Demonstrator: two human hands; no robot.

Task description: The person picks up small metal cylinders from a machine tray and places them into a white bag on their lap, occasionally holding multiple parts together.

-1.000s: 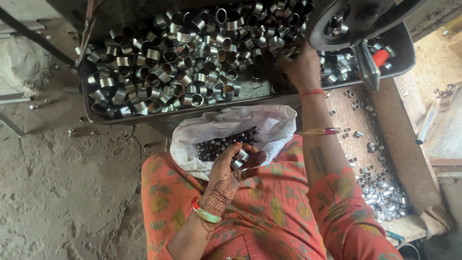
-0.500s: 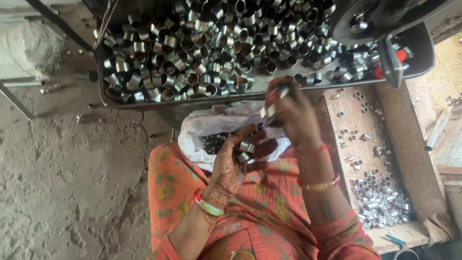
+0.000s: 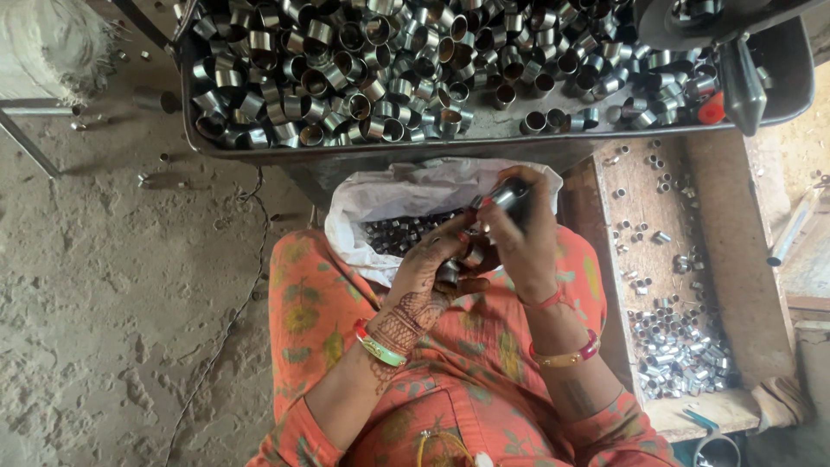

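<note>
My left hand [image 3: 432, 272], patterned with henna, is cupped over my lap and holds a few small metal ring sleeves [image 3: 454, 268]. My right hand [image 3: 519, 238] is closed around more metal sleeves [image 3: 510, 197], its fingers touching the left hand just above the white plastic bag [image 3: 380, 199]. That bag sits open between my knees and contains several dark metal sleeves [image 3: 406, 232]. Both hands meet over my orange flowered clothing.
A large dark metal tray [image 3: 259, 149] heaped with shiny metal sleeves spans the top. On the right, a wooden box [image 3: 735, 285] holds loose small sleeves [image 3: 683, 346]. A black machine part with a red knob [image 3: 711, 108] hangs over the tray's right end. Bare dirt floor lies left.
My right hand came down from the tray with sleeves and joined the left hand over the bag. The view shifted closer over my lap.
</note>
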